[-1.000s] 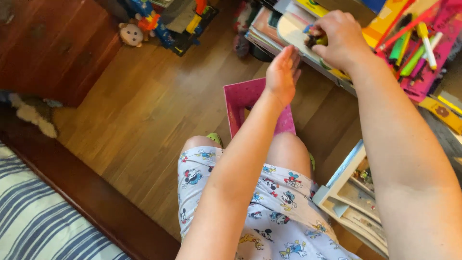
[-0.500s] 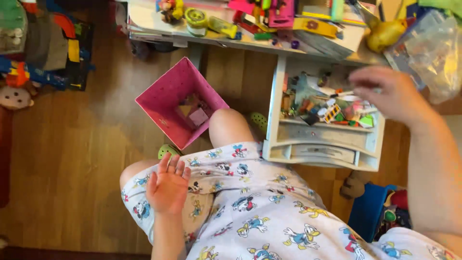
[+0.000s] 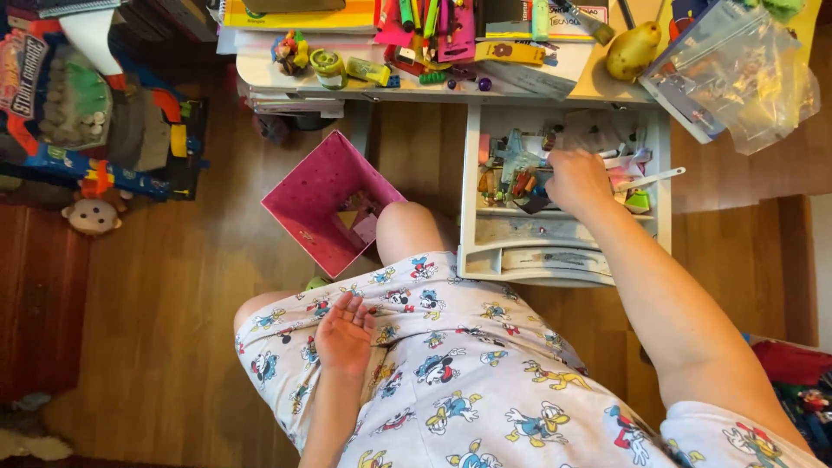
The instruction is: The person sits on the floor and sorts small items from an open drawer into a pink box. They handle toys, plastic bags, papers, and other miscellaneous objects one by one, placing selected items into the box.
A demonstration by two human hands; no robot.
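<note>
My left hand (image 3: 345,331) rests palm up on my lap, on cartoon-print shorts (image 3: 451,364), fingers loosely apart and holding nothing. My right hand (image 3: 577,180) reaches into an open white desk drawer (image 3: 555,247) full of small colourful toys and bits (image 3: 516,173). Its fingers curl down among the clutter; whether they hold anything is hidden. A pink square box (image 3: 316,201) stands on the wooden floor by my left knee, with a few small items inside.
The desk top (image 3: 269,74) above the drawer carries markers, a small figure, a tape roll, a yellow pear-shaped toy (image 3: 633,50) and a clear plastic bag (image 3: 737,69). Toy sets and a plush monkey (image 3: 91,217) lie on the floor at left.
My right hand dropped from above the drawer into its contents. My left hand stayed on my lap. The view shifted slightly toward the desk.
</note>
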